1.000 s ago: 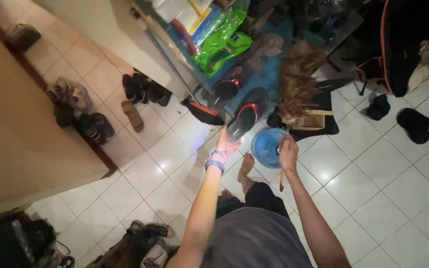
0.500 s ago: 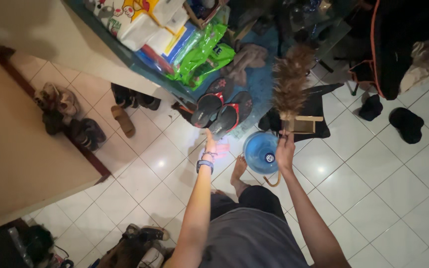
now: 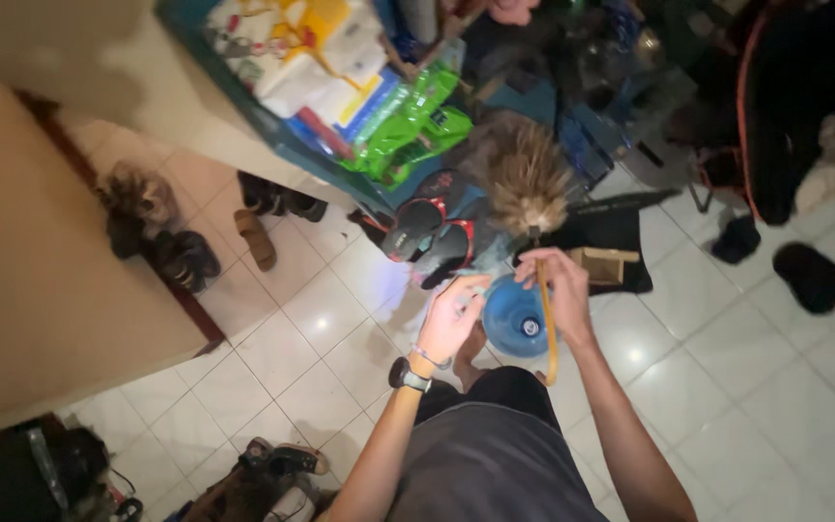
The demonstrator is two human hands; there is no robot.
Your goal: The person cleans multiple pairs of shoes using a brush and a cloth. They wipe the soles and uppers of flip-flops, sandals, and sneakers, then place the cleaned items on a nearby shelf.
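My right hand point(image 3: 560, 290) grips the thin wooden handle of a brown feather duster point(image 3: 528, 176), whose feathery head points away from me over a blue table edge. My left hand point(image 3: 451, 316) is drawn back close to the right one, fingers loosely spread and holding nothing. Just beyond it, a pair of black sandals with red trim point(image 3: 432, 230) lies on the table edge. Below both hands a blue water jug point(image 3: 511, 319) stands on the white tiled floor, near my bare foot.
A blue table point(image 3: 273, 135) carries green bags, packages and cloth. Shoes point(image 3: 161, 232) line the wall at left, more sit at the bottom left. Dark clothing hangs at top right, black slippers point(image 3: 804, 271) lie on the tiles, and a small cardboard box point(image 3: 603, 266) sits by a dark bag.
My left hand has let go of the sandals and pulled back toward my right hand. The duster has swung lower and nearer, its handle now more upright over the jug.
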